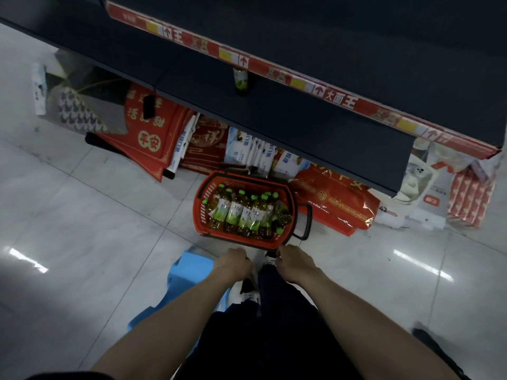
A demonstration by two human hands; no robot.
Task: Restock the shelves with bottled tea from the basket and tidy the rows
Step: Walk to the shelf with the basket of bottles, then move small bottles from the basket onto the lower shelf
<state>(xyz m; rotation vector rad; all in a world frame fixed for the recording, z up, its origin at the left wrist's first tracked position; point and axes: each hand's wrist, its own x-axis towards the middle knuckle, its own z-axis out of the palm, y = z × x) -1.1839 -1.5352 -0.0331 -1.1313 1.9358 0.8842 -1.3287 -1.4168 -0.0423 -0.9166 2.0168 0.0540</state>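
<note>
A red shopping basket stands on the floor below the shelves, filled with several tea bottles with green caps, lying on their sides. One tea bottle stands alone on the dark lower shelf. My left hand and my right hand hang just short of the basket's near edge, both with fingers curled and nothing visibly held. The fingertips point away from the camera and are partly hidden.
Red banners, white packets and boxes lie on the floor under the shelf. A blue plastic stool stands at my left by my legs. The upper shelf edge carries a red price strip. Grey floor tiles lie to both sides.
</note>
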